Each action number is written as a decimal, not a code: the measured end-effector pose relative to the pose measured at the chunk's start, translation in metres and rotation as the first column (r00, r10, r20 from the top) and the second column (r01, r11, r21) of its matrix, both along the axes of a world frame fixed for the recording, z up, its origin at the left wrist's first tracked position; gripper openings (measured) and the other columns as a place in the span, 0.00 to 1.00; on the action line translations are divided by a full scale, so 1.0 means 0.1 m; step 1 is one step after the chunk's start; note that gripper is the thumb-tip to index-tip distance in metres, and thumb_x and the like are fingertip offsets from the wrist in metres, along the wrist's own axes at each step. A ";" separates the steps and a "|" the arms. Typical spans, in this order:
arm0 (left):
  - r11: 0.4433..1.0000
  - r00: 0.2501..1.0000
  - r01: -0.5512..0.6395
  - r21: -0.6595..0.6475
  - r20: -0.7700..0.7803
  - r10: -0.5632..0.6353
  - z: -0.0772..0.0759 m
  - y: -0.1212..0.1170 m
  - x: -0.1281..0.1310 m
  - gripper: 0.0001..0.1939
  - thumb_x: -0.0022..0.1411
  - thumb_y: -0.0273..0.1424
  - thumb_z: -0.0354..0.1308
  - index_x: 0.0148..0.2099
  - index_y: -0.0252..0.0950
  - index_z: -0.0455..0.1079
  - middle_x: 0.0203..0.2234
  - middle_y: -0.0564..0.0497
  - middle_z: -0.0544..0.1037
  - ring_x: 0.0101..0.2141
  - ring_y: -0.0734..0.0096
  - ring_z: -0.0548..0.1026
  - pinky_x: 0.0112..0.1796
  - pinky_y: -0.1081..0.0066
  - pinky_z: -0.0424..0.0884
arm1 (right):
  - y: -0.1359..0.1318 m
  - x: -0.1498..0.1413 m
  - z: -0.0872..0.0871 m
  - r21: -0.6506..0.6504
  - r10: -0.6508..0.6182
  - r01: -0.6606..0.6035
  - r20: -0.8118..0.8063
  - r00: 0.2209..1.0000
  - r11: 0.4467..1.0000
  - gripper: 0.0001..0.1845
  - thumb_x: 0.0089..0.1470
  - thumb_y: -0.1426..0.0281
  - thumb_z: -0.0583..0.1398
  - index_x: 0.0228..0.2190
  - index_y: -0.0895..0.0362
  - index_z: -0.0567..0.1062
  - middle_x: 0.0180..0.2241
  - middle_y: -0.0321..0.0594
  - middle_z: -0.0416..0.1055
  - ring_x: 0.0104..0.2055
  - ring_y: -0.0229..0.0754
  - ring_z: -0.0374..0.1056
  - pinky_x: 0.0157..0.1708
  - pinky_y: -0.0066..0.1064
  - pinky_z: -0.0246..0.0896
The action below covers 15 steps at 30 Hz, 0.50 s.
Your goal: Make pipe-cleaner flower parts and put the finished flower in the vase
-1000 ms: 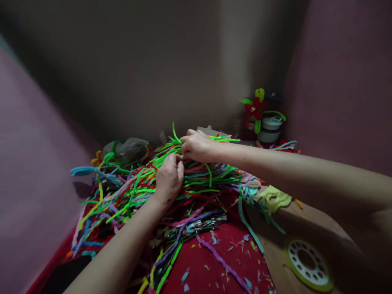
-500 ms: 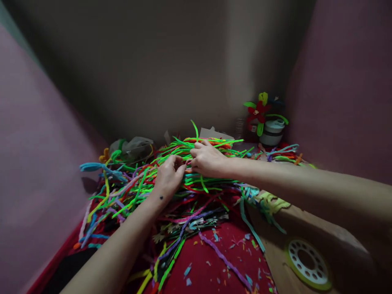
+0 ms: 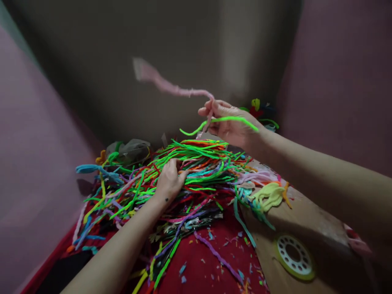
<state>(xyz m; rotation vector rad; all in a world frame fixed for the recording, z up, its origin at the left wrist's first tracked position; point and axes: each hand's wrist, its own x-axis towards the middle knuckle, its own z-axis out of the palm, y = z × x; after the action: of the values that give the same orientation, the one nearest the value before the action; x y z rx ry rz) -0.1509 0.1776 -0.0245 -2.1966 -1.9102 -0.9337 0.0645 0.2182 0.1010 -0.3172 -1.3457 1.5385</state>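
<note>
A large heap of bright pipe cleaners [image 3: 202, 157], many of them neon green, lies in front of me. My left hand [image 3: 170, 179] rests on the heap with its fingers curled among the strands; what they grip, if anything, is hidden. Raised above the heap's right side, my right hand [image 3: 228, 122] pinches a pink pipe cleaner [image 3: 180, 90] whose far end is blurred by motion. A green pipe cleaner [image 3: 228, 119] lies across the same hand, its ends sticking out on both sides.
A tape roll [image 3: 294, 256] lies on cardboard [image 3: 275, 228] at the right. Beside it are yellow fuzzy loops [image 3: 269, 196]. Coloured scraps dot a red cloth [image 3: 196, 265]. A clear plastic bag [image 3: 133, 150] sits at the back left, and walls rise behind and on both sides.
My right hand has lifted off the heap, up and to the right, bringing a pink and a green pipe cleaner out. My left hand has stayed on the heap.
</note>
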 end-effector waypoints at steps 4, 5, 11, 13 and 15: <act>0.991 1.000 0.019 0.132 0.015 -0.021 0.06 -0.05 0.05 0.24 0.56 0.33 0.57 0.53 0.32 0.58 0.38 0.44 0.70 0.41 0.60 0.70 0.43 0.61 0.67 | 0.00 0.08 -0.13 -0.101 0.012 -0.015 -0.032 0.999 0.995 0.07 0.57 0.73 0.56 0.29 0.57 0.72 0.29 0.36 0.75 0.27 0.32 0.67 0.32 0.27 0.63; 0.982 0.999 0.028 0.189 0.012 -0.031 0.11 -0.06 0.08 0.26 0.56 0.33 0.58 0.55 0.32 0.57 0.40 0.43 0.69 0.43 0.59 0.69 0.44 0.61 0.67 | 0.00 0.07 -0.17 -0.127 0.026 -0.030 -0.035 0.999 0.991 0.08 0.57 0.73 0.55 0.28 0.58 0.72 0.29 0.36 0.75 0.27 0.33 0.67 0.33 0.28 0.63; 0.956 0.915 0.218 0.195 -0.382 -0.131 0.40 -0.05 0.41 0.26 0.58 0.31 0.55 0.59 0.40 0.58 0.55 0.43 0.61 0.50 0.57 0.62 0.47 0.60 0.65 | -0.08 0.10 -0.21 -0.186 0.039 -0.026 0.067 0.997 0.982 0.09 0.59 0.73 0.52 0.30 0.58 0.71 0.27 0.36 0.74 0.25 0.32 0.67 0.32 0.27 0.62; 0.963 0.851 0.240 0.127 -0.504 -0.145 0.43 -0.01 0.47 0.19 0.60 0.29 0.52 0.54 0.41 0.63 0.53 0.44 0.65 0.48 0.56 0.64 0.46 0.59 0.64 | -0.11 0.24 -0.14 -0.130 -0.035 0.050 0.115 0.993 0.990 0.07 0.59 0.72 0.53 0.31 0.58 0.71 0.26 0.35 0.73 0.23 0.31 0.64 0.30 0.26 0.61; 0.970 0.795 0.228 0.084 -0.591 -0.135 0.44 0.03 0.46 0.13 0.61 0.27 0.48 0.47 0.39 0.69 0.43 0.42 0.72 0.44 0.55 0.66 0.44 0.59 0.64 | -0.13 0.48 -0.11 -0.065 -0.106 0.125 0.238 0.966 0.990 0.05 0.57 0.71 0.55 0.31 0.58 0.71 0.24 0.34 0.71 0.20 0.30 0.61 0.26 0.24 0.59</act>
<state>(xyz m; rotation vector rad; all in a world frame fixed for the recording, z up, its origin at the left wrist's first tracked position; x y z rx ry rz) -0.1048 0.1808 0.0190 -2.2476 -1.3158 -0.3270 0.1123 0.2055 0.0903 -0.6327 -1.4222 1.4933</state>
